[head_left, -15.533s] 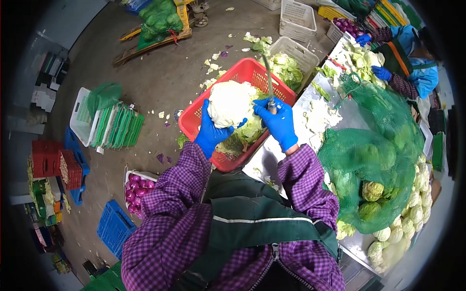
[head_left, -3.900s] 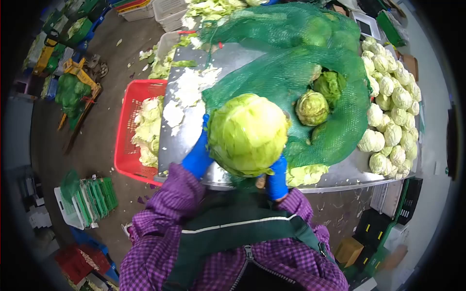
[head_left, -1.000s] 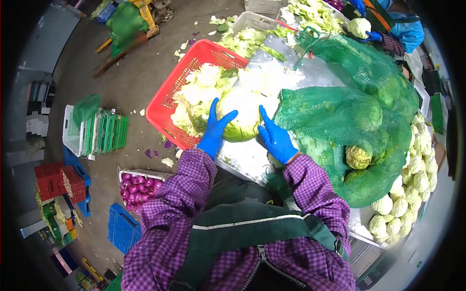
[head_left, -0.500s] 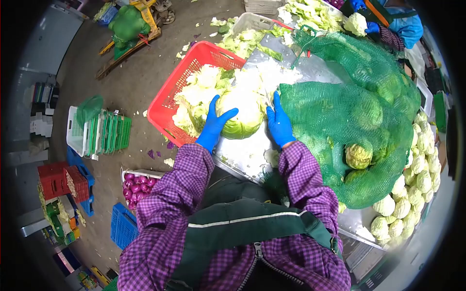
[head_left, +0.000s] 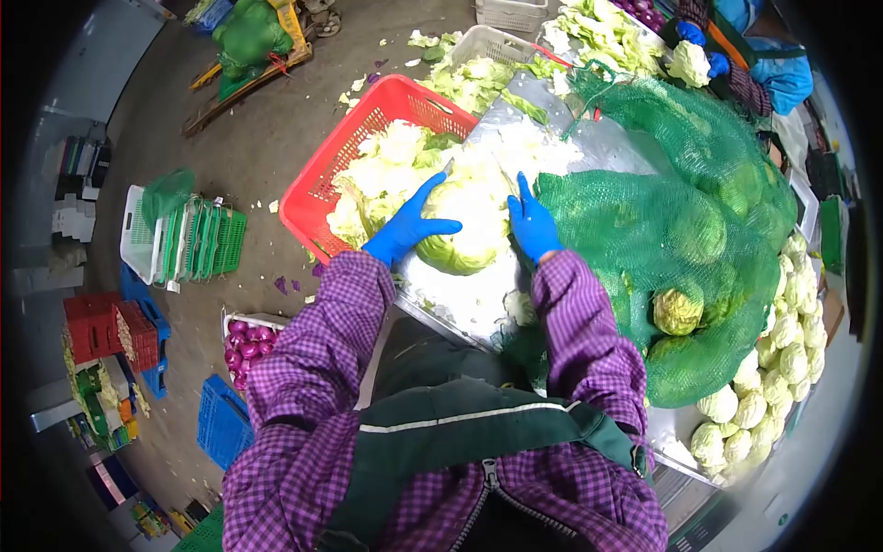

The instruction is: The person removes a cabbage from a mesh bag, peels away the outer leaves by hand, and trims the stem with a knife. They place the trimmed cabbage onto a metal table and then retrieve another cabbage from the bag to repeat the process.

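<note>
A large pale green cabbage (head_left: 463, 225) rests on the metal table (head_left: 455, 299), partly washed out by glare. My left hand (head_left: 409, 225), in a blue glove, grips its left side, thumb and fingers spread over the leaves. At the cabbage's right side is my right hand (head_left: 535, 225), also gloved in blue, its fingers drawn together and pointing forward. A thin thing shows by its fingertips, too unclear to name. Beyond and left of the cabbage, a red crate (head_left: 308, 207) holds loose leaves (head_left: 372, 175). Green net sacks (head_left: 598, 212) of cabbages lie beside my right hand.
Trimmed cabbages (head_left: 791, 354) are piled at the right. A co-worker's gloved hands (head_left: 717, 63) are near a cabbage (head_left: 690, 63) at the top right. A grey crate (head_left: 492, 44) stands behind the red one. Red onions (head_left: 246, 348) and a blue crate (head_left: 223, 421) sit lower left.
My left hand has slid forward and right over the cabbage, which has shifted slightly right and nearer me. My right hand has turned a little, its fingers closer together. The view has shifted slightly.
</note>
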